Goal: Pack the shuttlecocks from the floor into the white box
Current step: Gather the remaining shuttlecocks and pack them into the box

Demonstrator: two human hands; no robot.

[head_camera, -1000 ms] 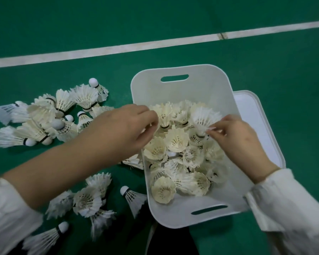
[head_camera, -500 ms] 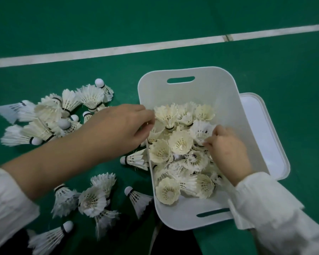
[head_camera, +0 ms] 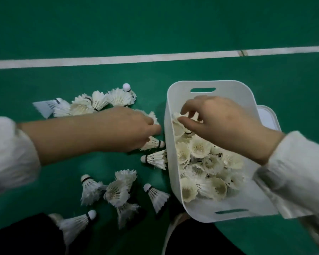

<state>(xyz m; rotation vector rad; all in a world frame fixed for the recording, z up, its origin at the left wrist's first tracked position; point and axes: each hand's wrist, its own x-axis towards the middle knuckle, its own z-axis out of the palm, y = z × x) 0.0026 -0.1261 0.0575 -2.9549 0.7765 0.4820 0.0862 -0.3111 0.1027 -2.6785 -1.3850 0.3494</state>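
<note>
The white box (head_camera: 234, 210) with slot handles stands on the green floor, holding several white feather shuttlecocks (head_camera: 199, 150). My right hand (head_camera: 221, 122) is over the box's far left part and pinches the feathers of one shuttlecock (head_camera: 176, 116) there. My left hand (head_camera: 131, 129) lies on the floor just left of the box, fingers curled round a shuttlecock (head_camera: 153, 143) whose black-banded cork points at the box wall. Another shuttlecock (head_camera: 155, 159) lies just below it, against the box.
Loose shuttlecocks lie in a far cluster (head_camera: 99, 102) and a near cluster (head_camera: 118, 190) left of the box. A white lid (head_camera: 267, 117) lies behind the box's right side. A white court line (head_camera: 118, 58) crosses the floor beyond. Dark trouser legs fill the bottom edge.
My right hand moved from the box's middle to its far left part and now pinches a shuttlecock. My left hand dropped from the box rim to the floor and took hold of one there.
</note>
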